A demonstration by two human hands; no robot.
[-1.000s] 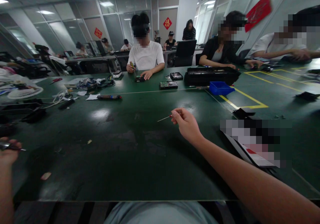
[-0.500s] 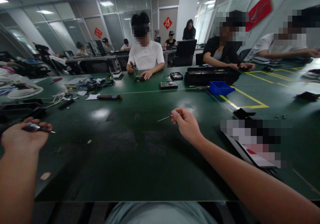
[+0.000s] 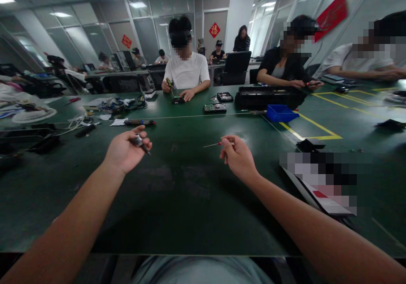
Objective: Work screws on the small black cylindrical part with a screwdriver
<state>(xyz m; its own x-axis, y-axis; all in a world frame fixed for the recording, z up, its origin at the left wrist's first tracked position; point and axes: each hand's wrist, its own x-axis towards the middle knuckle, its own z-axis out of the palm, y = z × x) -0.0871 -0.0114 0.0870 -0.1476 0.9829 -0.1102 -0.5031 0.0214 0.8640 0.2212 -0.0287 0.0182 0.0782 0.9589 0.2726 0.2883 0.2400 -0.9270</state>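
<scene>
My right hand (image 3: pixel 238 158) is raised over the dark green table (image 3: pixel 177 199), pinching a thin red-handled screwdriver (image 3: pixel 215 144) whose metal shaft points left. My left hand (image 3: pixel 125 151) is held up at about the same height, left of centre, fingers closed around a small grey and black tool (image 3: pixel 139 142) with a dark tip pointing right. The two hands are apart, with bare table between and below them.
A person in a white shirt (image 3: pixel 187 70) works across the table; others sit at the right. A black case (image 3: pixel 268 96), blue bin (image 3: pixel 281 113), circuit boards (image 3: pixel 215 107) and a dark handled tool (image 3: pixel 139 122) lie further back. Cables and clutter (image 3: pixel 76 123) fill the left. A flat object (image 3: pixel 317 191) lies right.
My left hand has swung in from the far left edge toward the centre, carrying its small tool. My right hand with the screwdriver has barely moved.
</scene>
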